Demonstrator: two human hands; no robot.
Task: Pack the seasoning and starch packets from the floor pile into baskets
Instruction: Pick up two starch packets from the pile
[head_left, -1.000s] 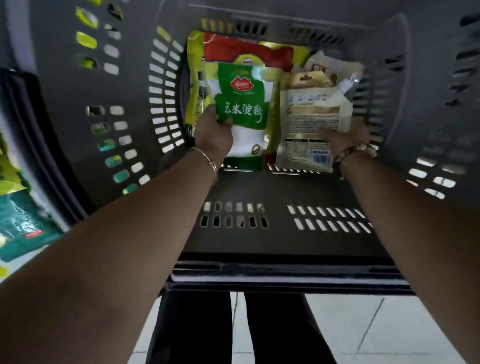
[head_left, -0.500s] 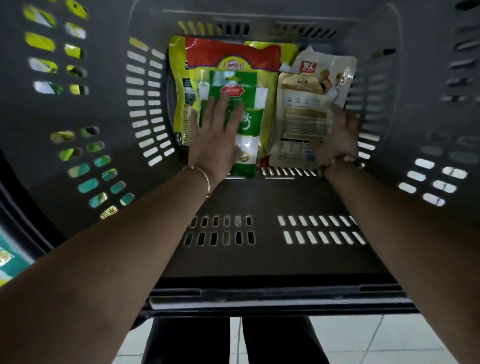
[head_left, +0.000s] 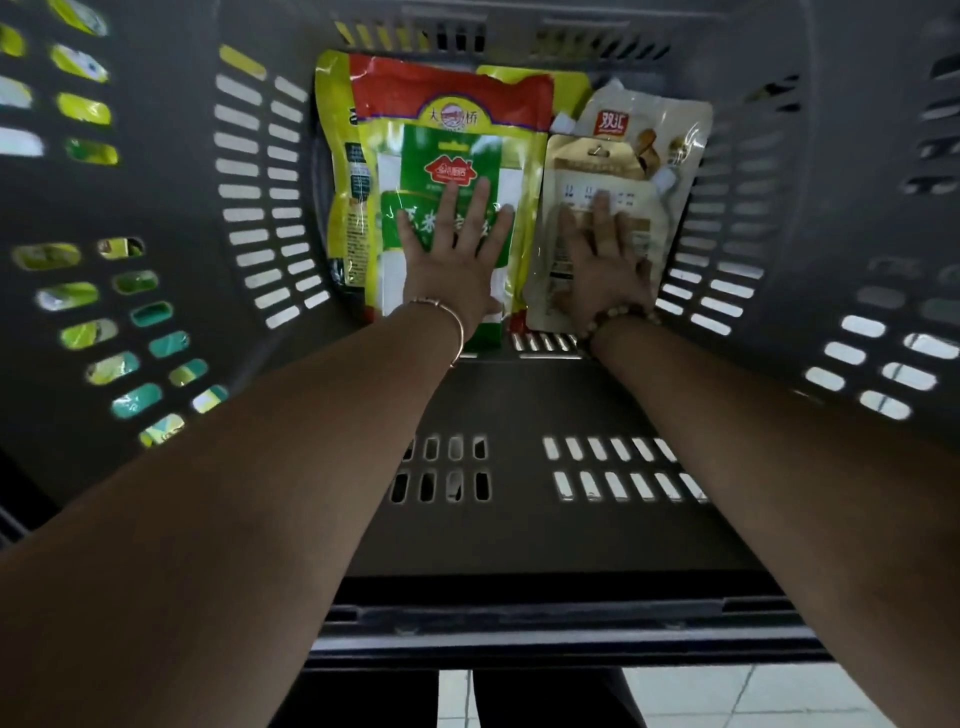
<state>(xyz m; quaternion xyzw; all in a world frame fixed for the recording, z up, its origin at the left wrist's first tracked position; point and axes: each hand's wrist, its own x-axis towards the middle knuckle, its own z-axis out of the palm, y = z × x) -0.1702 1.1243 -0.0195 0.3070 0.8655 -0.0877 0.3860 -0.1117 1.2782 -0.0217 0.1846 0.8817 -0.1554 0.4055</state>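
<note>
floor: pale tiles (head_left: 753, 696) show past basket's near rim, bottom of frame
surroundings: more yellow and teal packets (head_left: 140, 358) visible through left wall slots, outside the basket
basket: grey slotted plastic basket (head_left: 519, 519), near half of its floor bare
contents: packets stacked at far end; green-white starch packet (head_left: 447, 171) on top of red-yellow packet (head_left: 452, 96); beige pouch (head_left: 597, 171) just beside it, overlapping white pouch (head_left: 654, 124) behind
left hand: left hand (head_left: 457, 260) flat, fingers spread, palm down on starch packet; nothing gripped; thin bangle (head_left: 452, 322) on wrist
right hand: right hand (head_left: 597, 260) flat, open on beige pouch; nothing gripped; bead bracelet (head_left: 618, 317) on wrist
</note>
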